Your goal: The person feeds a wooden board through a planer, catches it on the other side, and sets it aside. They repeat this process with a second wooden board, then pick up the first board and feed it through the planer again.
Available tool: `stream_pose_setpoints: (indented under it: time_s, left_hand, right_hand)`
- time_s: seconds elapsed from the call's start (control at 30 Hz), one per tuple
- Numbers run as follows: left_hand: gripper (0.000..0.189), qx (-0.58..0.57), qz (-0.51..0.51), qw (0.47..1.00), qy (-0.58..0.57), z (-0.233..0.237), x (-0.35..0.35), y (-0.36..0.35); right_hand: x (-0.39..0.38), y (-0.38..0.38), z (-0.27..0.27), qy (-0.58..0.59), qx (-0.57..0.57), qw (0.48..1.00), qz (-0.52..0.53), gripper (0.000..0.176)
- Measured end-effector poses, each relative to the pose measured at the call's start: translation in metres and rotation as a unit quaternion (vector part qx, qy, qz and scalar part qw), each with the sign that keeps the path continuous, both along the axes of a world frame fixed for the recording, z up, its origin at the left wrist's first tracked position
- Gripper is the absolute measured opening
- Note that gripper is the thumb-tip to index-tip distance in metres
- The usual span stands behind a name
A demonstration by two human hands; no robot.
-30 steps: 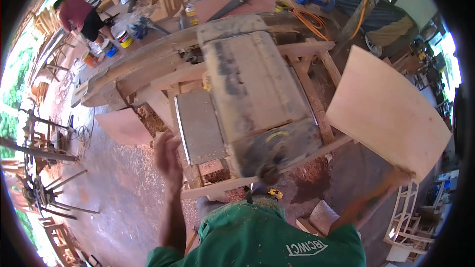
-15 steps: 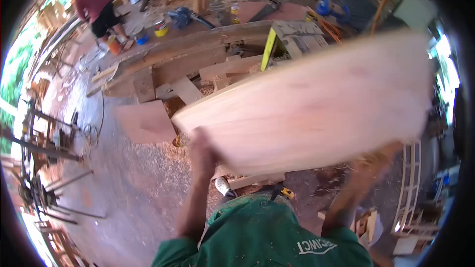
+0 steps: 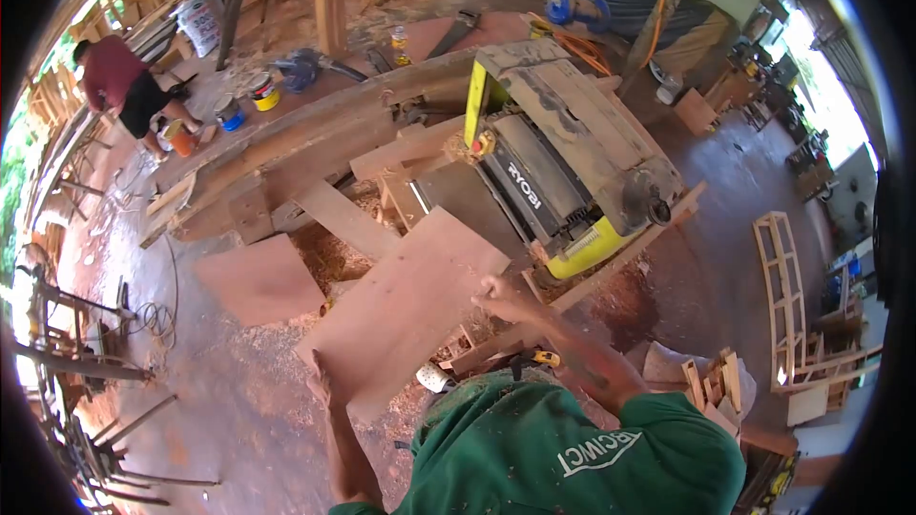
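The board (image 3: 403, 313), flat and broad, is held out ahead of you on the near side of the planer (image 3: 563, 172); its far end points toward the planer, and you cannot confirm contact from this view. Left hand (image 3: 322, 383): your fingers pinch the board's left edge near its lower corner; the part of the grip under the board is hidden. Right hand (image 3: 498, 298): your fingers pinch the right corner. Expect the board to be stiff, moderately light, and awkward enough to merit two hands. Its face is probably smooth, and dust could make it slippery: hold by opposite edges, not the flat. Corners may chip if knocked. A second board (image 3: 262, 278) lies to your left, beside wood shavings (image 3: 329, 253).
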State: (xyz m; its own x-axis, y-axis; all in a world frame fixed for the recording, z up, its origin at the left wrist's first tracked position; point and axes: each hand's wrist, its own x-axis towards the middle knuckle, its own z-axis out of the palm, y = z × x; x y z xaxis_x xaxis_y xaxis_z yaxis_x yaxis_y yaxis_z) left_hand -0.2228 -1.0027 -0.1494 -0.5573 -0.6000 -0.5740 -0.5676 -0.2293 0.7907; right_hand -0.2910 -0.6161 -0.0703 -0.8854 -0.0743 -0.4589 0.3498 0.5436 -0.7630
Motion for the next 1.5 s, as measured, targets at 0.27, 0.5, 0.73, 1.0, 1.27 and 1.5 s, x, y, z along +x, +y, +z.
stream_pose_setpoints:
  time_s: [0.27,0.5,0.73,1.0,1.27,1.5]
  left_hand:
    - [0.042,0.075,-0.117,0.978,0.156,-0.062,-0.063,-0.024]
    - [0.028,0.073,-0.182,0.963,0.183,-0.058,-0.107,-0.023]
    - [0.027,0.022,-0.134,0.976,0.170,-0.057,-0.131,0.019]
    - [0.033,-0.028,-0.205,0.973,0.099,-0.039,-0.170,0.068]
    - [0.030,0.028,-0.213,0.965,0.150,-0.069,-0.204,0.085]
    - [0.028,0.059,-0.213,0.963,0.154,-0.078,-0.202,0.105]
  right_hand:
    - [0.024,0.122,0.208,0.423,0.558,0.677,-0.226,0.022]
    - [0.030,0.204,0.162,0.398,0.535,0.722,-0.183,0.014]
    - [0.038,0.247,0.172,0.413,0.378,0.810,-0.177,0.034]
    - [0.141,0.288,0.134,0.300,0.443,0.797,-0.281,0.044]
    - [0.270,0.297,0.046,0.165,0.494,0.796,-0.308,0.038]
    - [0.303,0.286,0.000,0.075,0.385,0.848,-0.356,0.042]
